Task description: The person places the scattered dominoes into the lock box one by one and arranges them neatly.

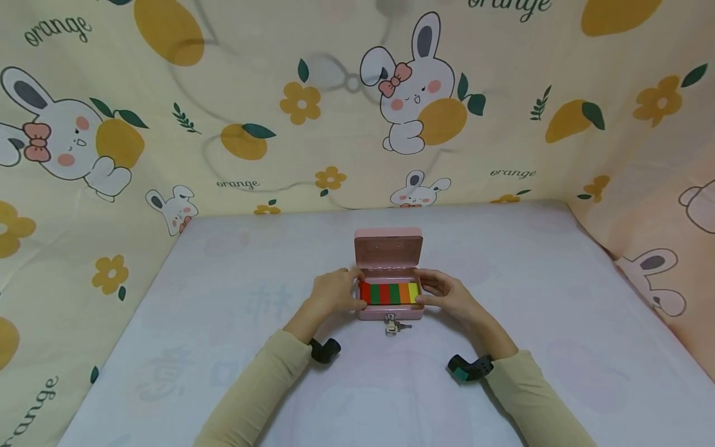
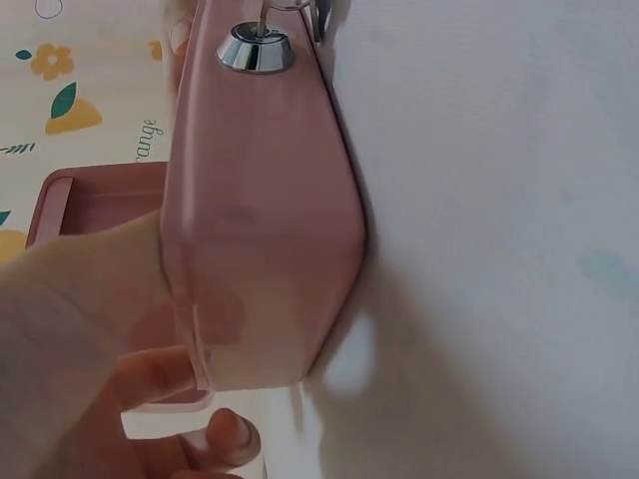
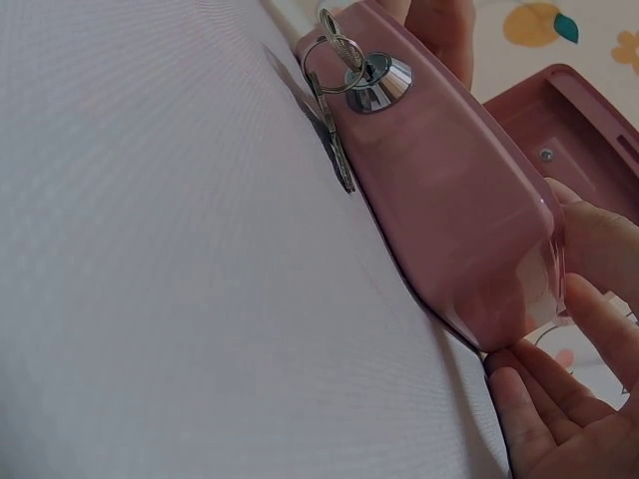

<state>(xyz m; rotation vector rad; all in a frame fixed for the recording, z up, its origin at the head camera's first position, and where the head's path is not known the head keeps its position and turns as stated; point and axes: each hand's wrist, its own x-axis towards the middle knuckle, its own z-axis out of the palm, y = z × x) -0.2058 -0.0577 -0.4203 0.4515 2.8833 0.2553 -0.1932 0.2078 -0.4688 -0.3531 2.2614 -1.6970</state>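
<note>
A pink metal cash box [image 1: 390, 312] stands on the table with its lid [image 1: 388, 249] raised. Inside lies a tight row of coloured blocks [image 1: 385, 293] in red, green, orange and yellow. My left hand [image 1: 337, 292] holds the red end of the row, its thumb and a finger reaching over the box's rim. At the yellow end, my right hand [image 1: 449, 294] does the same from the other side. Both wrist views show the box wall [image 2: 265, 180] and fingers at its ends, while the blocks are hidden there. A key [image 3: 339, 40] sits in the front lock [image 3: 379, 84].
A second key [image 3: 334, 140] hangs from the ring in front of the box. White cloth [image 1: 251, 372] covers the table. Behind and at the sides rises a cream fabric [image 1: 346, 143] printed with rabbits and oranges. A dark wrist camera [image 1: 470, 369] is worn on the right wrist.
</note>
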